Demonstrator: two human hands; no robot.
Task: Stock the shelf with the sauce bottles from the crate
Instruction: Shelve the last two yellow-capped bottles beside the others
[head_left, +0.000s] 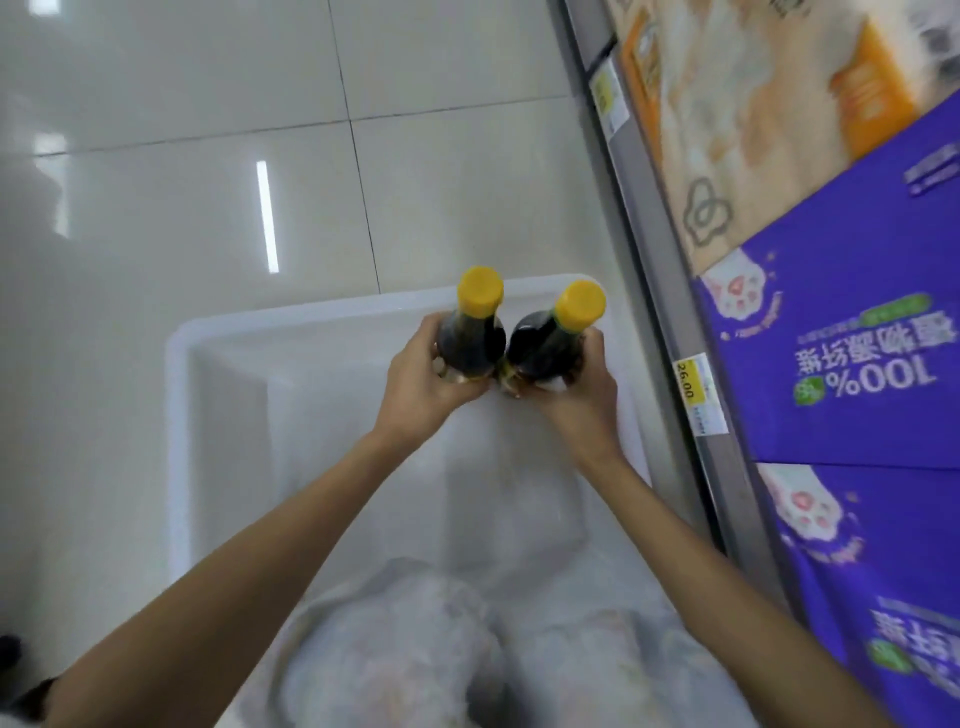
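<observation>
- While both arms reach forward over the white crate (179, 415), each hand grips one sauce bottle.
- Left hand (423, 376): fingers curled around the lower body of the left bottle (470, 340), closed on it.
- Right hand (579, 395): wrapped around the lower body of the right bottle (540, 348), fingers closed on it, thumb side toward the shelf.
- Left bottle: dark contents, yellow cap (480, 290), neck pointing away from the person; held above the crate's far end.
- Right bottle: dark contents, yellow cap (580, 305), tilted slightly to the right; its shoulder touches or nearly touches the left bottle.
- Crate: white plastic, rectangular, on the floor just beside the shelf; its far half shows bare white walls and bottom; blurred, pale, plastic-wrapped shapes (415, 649) lie at its near end, contents not legible.
- Shelf (644, 197): grey edge rail running down the right side, carrying a yellow price tag (693, 387) and a second tag (605, 96) further along.
- Shelf stock: purple boxes (841, 364) with white paw prints and upside-down print, and a beige-and-orange box (753, 104) beyond them.
- Floor (208, 156): glossy pale tiles with reflected ceiling lights.
</observation>
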